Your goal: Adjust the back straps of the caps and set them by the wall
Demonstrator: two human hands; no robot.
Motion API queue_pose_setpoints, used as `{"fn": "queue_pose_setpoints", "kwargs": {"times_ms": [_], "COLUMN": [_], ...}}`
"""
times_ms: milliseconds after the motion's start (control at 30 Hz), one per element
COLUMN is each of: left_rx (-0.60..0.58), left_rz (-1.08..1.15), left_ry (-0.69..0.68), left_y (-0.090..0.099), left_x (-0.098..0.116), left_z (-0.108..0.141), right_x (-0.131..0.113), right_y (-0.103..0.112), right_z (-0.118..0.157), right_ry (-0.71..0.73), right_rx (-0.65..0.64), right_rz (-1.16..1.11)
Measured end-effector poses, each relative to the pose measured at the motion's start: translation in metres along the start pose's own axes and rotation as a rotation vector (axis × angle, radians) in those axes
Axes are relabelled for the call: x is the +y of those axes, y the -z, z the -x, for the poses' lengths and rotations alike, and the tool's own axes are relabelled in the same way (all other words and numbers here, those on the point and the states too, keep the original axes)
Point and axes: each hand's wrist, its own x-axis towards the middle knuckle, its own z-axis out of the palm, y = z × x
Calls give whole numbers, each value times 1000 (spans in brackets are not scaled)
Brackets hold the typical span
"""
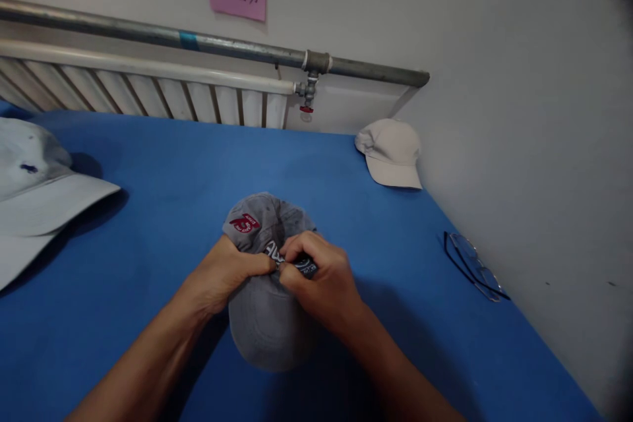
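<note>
A grey baseball cap [270, 326] is held over the blue surface, its brim pointing toward me. It has a red patch on the crown and white lettering on the front. My left hand [227, 270] grips the cap's left side, thumb lying on the front above the brim and the other fingers hidden beneath. On the right, my right hand [321, 277] pinches at the front of the crown with thumb and forefinger, beside the lettering. A dark piece with white print shows under its fingers; whether it belongs to the cap I cannot tell.
White caps [44, 204] lie at the left edge on the blue tabletop [198, 158]. A beige cap [393, 151] sits at the back right corner, and eyeglasses [477, 267] rest along the right edge by the wall. Behind are a radiator [163, 89] and a metal pipe [237, 46].
</note>
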Motion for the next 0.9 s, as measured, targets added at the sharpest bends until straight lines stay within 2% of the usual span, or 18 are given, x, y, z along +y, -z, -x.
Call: {"fn": "queue_pose_setpoints", "kwargs": {"times_ms": [167, 267, 567, 900], "left_rx": [-4, 34, 70, 39], "left_rz": [89, 104, 150, 161], "left_ry": [63, 85, 109, 124], "left_y": [0, 0, -4, -2], "left_x": [-1, -2, -3, -4], "left_z": [-1, -2, -5, -6], "right_x": [0, 2, 12, 19], "right_y": [2, 1, -3, -7], "right_z": [-4, -6, -8, -11], "right_ry": [-178, -260, -404, -489], "right_rx": [-9, -19, -50, -73], "right_rz": [-148, -201, -309, -374]}}
